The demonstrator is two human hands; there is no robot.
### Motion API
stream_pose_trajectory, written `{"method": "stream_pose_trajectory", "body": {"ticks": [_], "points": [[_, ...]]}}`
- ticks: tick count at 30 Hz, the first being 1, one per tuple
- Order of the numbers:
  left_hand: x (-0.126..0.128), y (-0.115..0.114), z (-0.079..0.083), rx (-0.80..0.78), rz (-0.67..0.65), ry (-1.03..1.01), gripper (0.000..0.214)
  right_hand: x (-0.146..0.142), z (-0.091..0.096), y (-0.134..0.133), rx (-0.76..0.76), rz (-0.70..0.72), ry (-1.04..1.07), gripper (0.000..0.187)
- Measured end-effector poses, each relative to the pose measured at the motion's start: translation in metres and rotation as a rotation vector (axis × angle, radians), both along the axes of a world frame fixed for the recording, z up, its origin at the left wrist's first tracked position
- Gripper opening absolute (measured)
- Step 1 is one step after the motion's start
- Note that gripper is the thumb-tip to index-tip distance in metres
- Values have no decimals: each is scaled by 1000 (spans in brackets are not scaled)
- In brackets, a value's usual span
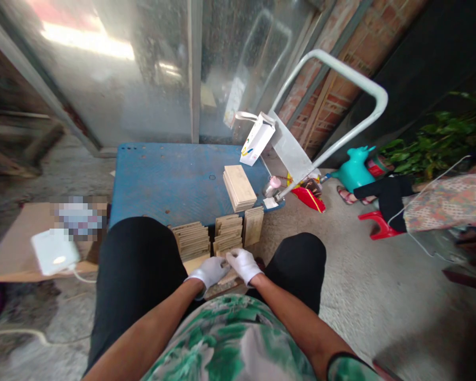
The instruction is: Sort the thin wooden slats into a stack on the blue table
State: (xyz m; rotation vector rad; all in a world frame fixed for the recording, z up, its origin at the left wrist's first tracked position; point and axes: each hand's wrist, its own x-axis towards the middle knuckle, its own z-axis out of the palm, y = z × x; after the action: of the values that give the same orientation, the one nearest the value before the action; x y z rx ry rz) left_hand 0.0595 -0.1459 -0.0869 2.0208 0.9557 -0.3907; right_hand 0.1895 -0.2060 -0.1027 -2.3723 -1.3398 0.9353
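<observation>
My left hand (209, 271), in a white glove, is low between my knees with its fingers curled at a thin wooden board (229, 275). Also gloved in white, my right hand (244, 264) meets it there, fingers bent over the board's far edge. Just beyond the hands stand rows of thin wooden boards on edge: a left row (191, 239), a middle row (228, 232) and a short right bundle (253, 225). A flat stack of pale boards (239, 186) lies on the blue platform (162, 177). My palms and the board's lower part are partly hidden.
A white paper bag (257, 138) and a pink-capped bottle (273, 185) stand near the trolley handle (341, 61). To the left, a white device (54, 251) with a cable lies on cardboard (16, 246). Another person (400, 196) is at right, by a red stool (375, 225) and turquoise toy (355, 169).
</observation>
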Motion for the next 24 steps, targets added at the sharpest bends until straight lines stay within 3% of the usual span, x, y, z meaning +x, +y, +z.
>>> {"method": "stream_pose_trajectory", "body": {"ticks": [15,24], "points": [[-13,8,28,62,115,-59,39,0,5,-1,-43,25,-152,23],[-9,14,21,43,166,-69,38,-7,2,3,-66,93,-125,19]]}}
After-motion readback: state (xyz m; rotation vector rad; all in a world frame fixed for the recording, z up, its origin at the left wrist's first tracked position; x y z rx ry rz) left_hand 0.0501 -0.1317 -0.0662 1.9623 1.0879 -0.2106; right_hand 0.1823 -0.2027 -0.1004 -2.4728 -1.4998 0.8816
